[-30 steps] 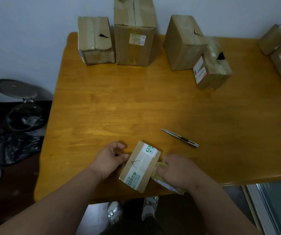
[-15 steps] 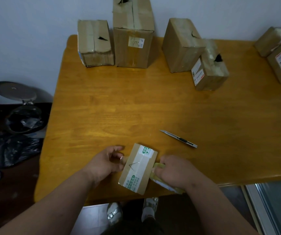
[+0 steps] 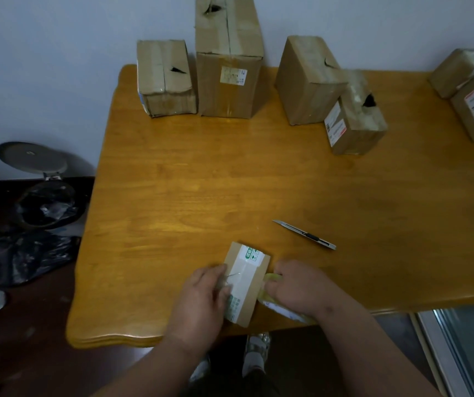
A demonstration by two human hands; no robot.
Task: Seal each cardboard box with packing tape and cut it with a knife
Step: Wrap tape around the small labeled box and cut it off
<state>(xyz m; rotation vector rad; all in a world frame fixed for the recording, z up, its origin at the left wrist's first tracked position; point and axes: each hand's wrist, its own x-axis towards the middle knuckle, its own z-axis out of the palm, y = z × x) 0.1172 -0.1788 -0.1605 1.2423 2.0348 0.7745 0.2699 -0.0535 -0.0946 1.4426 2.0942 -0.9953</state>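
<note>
Cardboard box [image 3: 248, 285], small, flat, white-labelled, pressed under left hand [image 3: 201, 305], tape roll [image 3: 273, 293] clutched in right hand [image 3: 301, 287], slim metal knife [image 3: 304, 234] lay apart on glossy wooden worktop [image 3: 201, 181].

A wooden table [image 3: 258, 179] with an orange-brown top is set against a pale bluish-white wall [image 3: 44, 67]. Dark reddish-brown floor [image 3: 15, 325] is seen past the table's left edge, where a pedal bin [image 3: 45, 202] stands with its lid raised beside a black plastic bag [image 3: 26, 259]. The room is dimly lit.
</note>
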